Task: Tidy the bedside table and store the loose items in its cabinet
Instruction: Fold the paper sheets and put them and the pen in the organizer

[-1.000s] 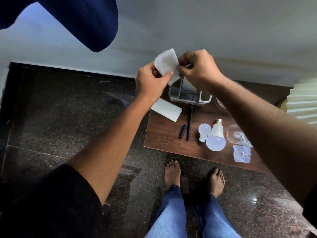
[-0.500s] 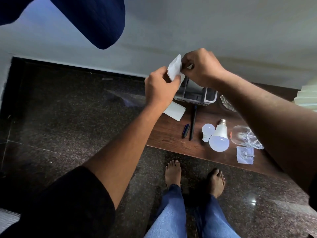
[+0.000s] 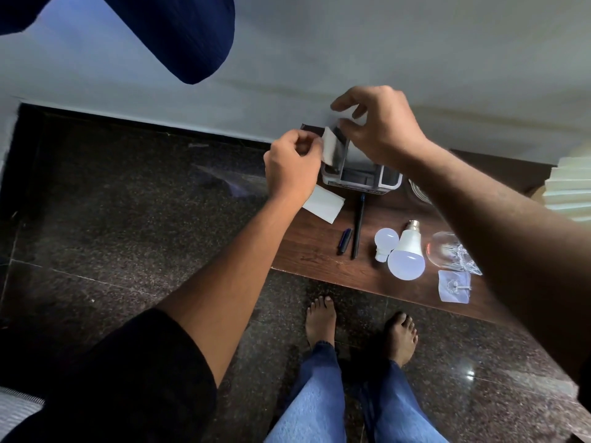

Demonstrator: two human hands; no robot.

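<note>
My left hand pinches the left edge of a folded white paper, which stands upright at the left end of a grey desk organizer. Just above the organizer, my right hand has its fingers spread, with the thumb close to the paper's top corner. The organizer sits at the back of the dark wooden bedside table. On the table lie a second white paper, a black pen, a small blue cap, a small bulb and a large bulb.
A clear glass object and a plastic pouch with screws lie near the table's right front. A pleated lampshade stands at the far right. Dark granite floor and my bare feet are below; navy fabric hangs top left.
Both hands have carried the paper down from mid-air to the organizer's left end. The right hand has let go of it and spread its fingers; the left still pinches it.
</note>
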